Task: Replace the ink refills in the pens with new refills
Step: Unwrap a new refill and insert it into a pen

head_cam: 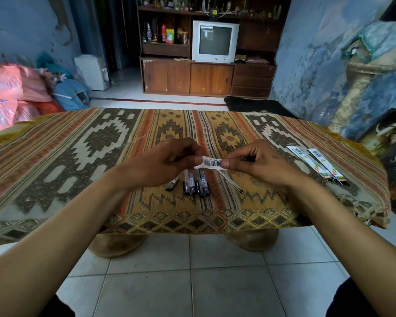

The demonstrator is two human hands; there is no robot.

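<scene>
I've got both hands up over the counter (55, 156), working one refill packet (212, 162) between them. Left hand (167, 163) pinches the barcode end w/ thumb and forefinger; right hand (258, 164) pinches the other side of that same top edge, thumb right on the label. Both grips are closed tight on the packet, nothing else in them. Held that way, I'd say, to tear or peel the top open. The clear lower part w/ the refill hangs down and to the right, toward the cloth, not touching it as far as I can tell.

Pens (196, 184) lie in a small row on the patterned cloth just under my hands, approx. five dark barrels side by side, one a bit apart on the left. Probably parked there so each is w/in easy reach once a refill is out. Two more refill packets (318, 164) wait well apart on the right side of the counter, unopened from what I can see.
</scene>
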